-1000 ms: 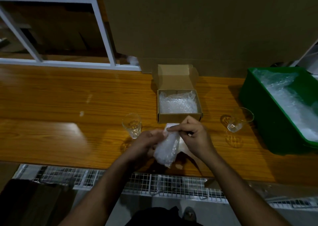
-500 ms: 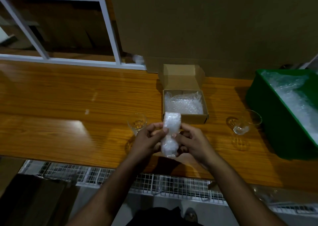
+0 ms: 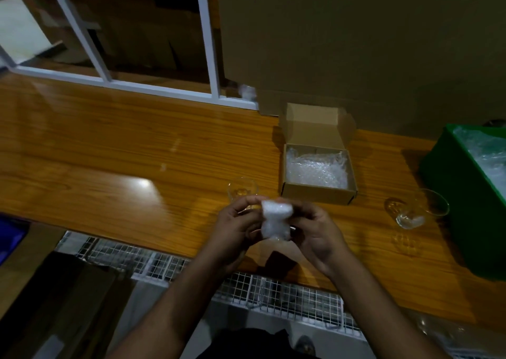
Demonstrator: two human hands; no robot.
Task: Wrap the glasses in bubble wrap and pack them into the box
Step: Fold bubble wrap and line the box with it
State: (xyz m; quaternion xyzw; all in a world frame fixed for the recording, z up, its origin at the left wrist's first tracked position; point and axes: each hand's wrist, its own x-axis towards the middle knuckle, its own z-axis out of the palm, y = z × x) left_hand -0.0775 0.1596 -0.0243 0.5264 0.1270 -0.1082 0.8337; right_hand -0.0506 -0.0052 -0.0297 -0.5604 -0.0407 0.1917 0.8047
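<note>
A glass wrapped in white bubble wrap (image 3: 275, 220) is held upright between both hands over the table's near edge. My left hand (image 3: 235, 230) grips its left side and my right hand (image 3: 315, 232) grips its right side, fingers curled round it. Just behind my left hand stands a bare clear glass (image 3: 242, 191), partly hidden by the fingers. Another bare glass (image 3: 419, 211) lies tipped to the right. An open cardboard box (image 3: 317, 195) lined with bubble wrap sits behind my hands.
A green bin (image 3: 451, 194) with bubble wrap sheets stands at the right edge of the wooden table (image 3: 109, 167). A white metal frame (image 3: 208, 44) and large cardboard sheets rise behind. A wire mesh shelf (image 3: 273, 290) runs below the table edge.
The wrapped bundle has been turned upright and its top folded down shorter between my hands. My view has shifted left, so everything sits further right.
</note>
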